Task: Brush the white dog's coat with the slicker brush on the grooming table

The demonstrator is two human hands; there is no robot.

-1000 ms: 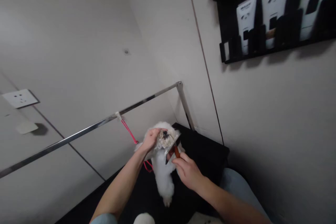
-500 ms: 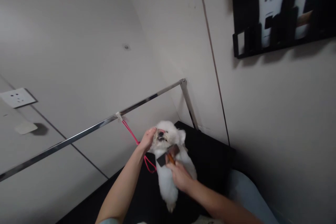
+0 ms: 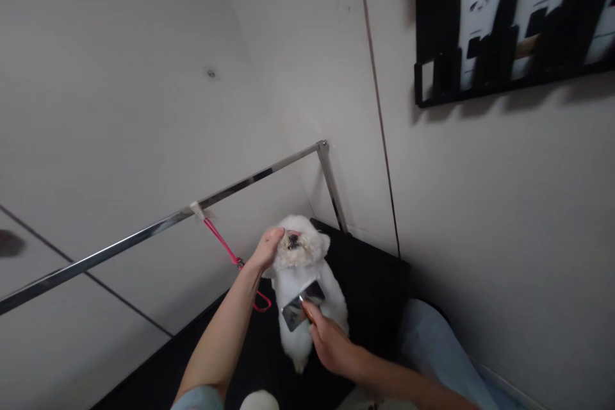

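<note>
A fluffy white dog (image 3: 296,274) is on the black table top (image 3: 372,288), its muzzle tipped up toward me. My left hand (image 3: 268,248) is closed on the side of its head, thumb by the muzzle; the other fingers are hidden behind the fur. In my right hand (image 3: 329,341) is a slicker brush (image 3: 292,315), gripped by its orange-brown handle. The brush's wide metal back faces me, and its pin side lies against the dog's chest.
A metal bar (image 3: 139,246) crosses behind the dog, with a pink loop leash (image 3: 218,238) hanging from it by the dog's left-hand side in view. On the right wall, a black rack (image 3: 439,86) holds white tubes (image 3: 480,19). A white rounded thing (image 3: 259,401) shows at the bottom edge.
The brush has moved from just under the dog's chin down to its chest. My left hand has stayed at the head. The whole view has shifted slightly.
</note>
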